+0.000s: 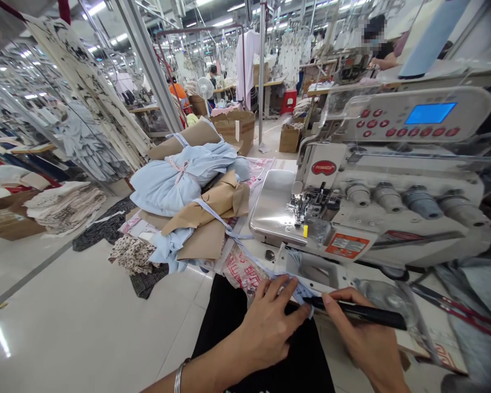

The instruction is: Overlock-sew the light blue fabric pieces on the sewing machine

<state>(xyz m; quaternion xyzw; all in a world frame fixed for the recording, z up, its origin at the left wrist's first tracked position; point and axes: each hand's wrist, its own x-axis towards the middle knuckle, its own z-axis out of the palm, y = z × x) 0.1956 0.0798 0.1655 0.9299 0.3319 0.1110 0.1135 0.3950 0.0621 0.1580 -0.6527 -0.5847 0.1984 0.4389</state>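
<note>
My left hand (270, 319) presses a light blue fabric strip (305, 290) down at the front edge of the machine table, thumb and fingers closed about it. In my right hand (364, 333) is a black marker pen (362, 312), its tip touching the strip just beyond my left thumb. From there the strip runs back to the left, over brown paper (219, 204) beside a tied bundle of light blue cloth (180, 174). Right behind my hands stands a sewing machine (331, 191) with a metal plate (274, 202).
Red-handled scissors (458, 308) lie at the right near grey cloth (474, 284). Printed plastic (239, 267) lies left of my hands. Spotted fabric (133, 254) hangs by the table's left side. A cardboard box (235, 131) stands behind, and a person (382, 54) sits at the back right.
</note>
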